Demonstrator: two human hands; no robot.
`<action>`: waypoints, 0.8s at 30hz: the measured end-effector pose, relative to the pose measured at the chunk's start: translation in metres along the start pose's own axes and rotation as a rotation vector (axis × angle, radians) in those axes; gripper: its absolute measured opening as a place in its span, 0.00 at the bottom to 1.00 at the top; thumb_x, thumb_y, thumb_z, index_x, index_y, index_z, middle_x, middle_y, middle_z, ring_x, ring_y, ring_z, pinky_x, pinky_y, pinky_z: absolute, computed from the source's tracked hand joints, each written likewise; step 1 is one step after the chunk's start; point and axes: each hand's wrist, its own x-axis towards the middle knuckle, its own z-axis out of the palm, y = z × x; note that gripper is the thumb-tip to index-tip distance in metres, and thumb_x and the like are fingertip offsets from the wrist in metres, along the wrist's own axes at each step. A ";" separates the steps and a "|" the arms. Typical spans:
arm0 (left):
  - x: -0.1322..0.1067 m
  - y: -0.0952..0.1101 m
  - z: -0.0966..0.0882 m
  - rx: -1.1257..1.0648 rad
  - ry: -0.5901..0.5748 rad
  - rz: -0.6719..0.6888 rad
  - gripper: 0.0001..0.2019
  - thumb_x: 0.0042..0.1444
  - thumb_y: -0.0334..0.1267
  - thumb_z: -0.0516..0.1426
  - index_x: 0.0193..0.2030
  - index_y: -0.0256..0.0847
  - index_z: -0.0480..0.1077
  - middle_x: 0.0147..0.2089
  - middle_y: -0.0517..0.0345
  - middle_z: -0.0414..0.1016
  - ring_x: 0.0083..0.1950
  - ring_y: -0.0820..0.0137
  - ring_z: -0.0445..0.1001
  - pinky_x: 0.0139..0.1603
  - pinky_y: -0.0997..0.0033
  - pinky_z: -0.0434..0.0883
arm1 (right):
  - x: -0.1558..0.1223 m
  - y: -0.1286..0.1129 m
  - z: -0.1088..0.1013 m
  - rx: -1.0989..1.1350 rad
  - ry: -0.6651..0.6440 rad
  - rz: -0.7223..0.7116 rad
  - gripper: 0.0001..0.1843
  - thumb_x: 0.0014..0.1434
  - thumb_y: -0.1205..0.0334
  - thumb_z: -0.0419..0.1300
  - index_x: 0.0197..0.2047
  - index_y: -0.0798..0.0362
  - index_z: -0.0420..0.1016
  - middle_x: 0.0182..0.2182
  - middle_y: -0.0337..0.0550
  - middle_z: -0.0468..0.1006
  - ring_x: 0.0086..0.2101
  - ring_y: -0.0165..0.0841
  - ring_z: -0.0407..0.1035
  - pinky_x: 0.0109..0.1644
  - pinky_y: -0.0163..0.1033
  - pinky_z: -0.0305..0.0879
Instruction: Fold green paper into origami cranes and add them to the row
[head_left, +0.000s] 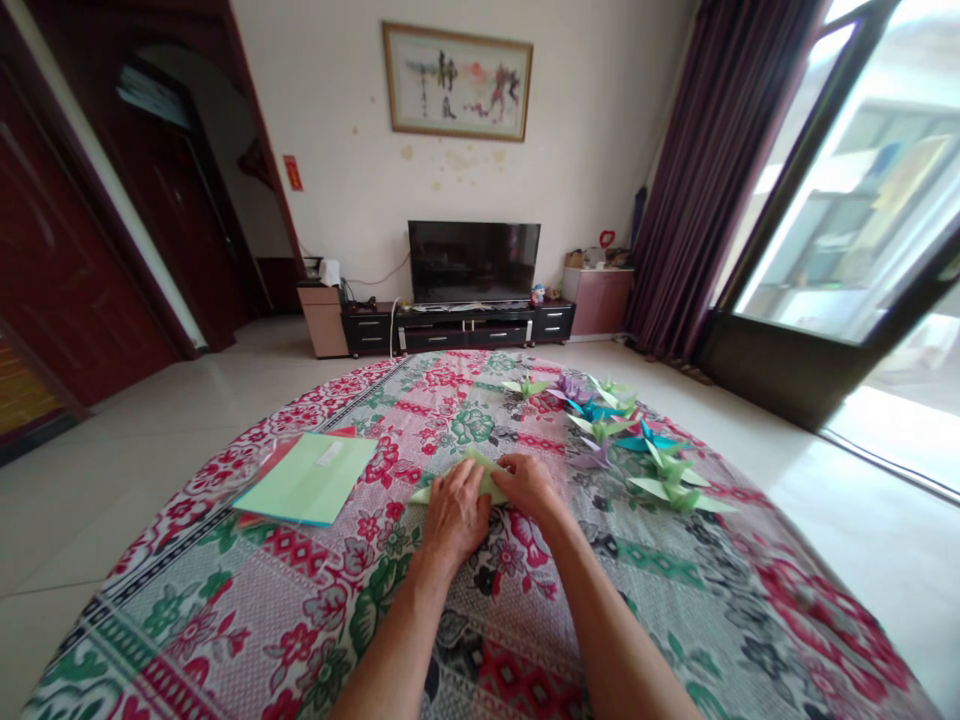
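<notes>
A folded piece of light green origami paper (492, 488) lies on the patterned tablecloth in front of me, partly hidden under both hands. My left hand (456, 505) presses on it from above, fingers together and slightly bent, with one pointed corner of the paper sticking out to its left. On the paper's right side, my right hand (529, 484) grips the edge with thumb and fingers closed. The two hands are close together, and the exact fold between them cannot be made out.
To the left lies a stack of coloured paper sheets (307, 480), light green on top, partly on clear plastic. Several folded paper cranes (600, 428) in green, blue and purple stand at the right. The round table's tablecloth (360, 620) is floral. A television (474, 262) stands beyond.
</notes>
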 end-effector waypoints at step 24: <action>0.026 -0.024 -0.054 -0.737 0.412 -0.357 0.14 0.50 0.47 0.54 0.28 0.38 0.72 0.24 0.61 0.71 0.27 0.73 0.66 0.29 0.77 0.62 | -0.003 -0.002 -0.013 0.930 -0.032 -0.078 0.20 0.43 0.53 0.65 0.38 0.54 0.75 0.24 0.37 0.74 0.24 0.28 0.65 0.31 0.34 0.62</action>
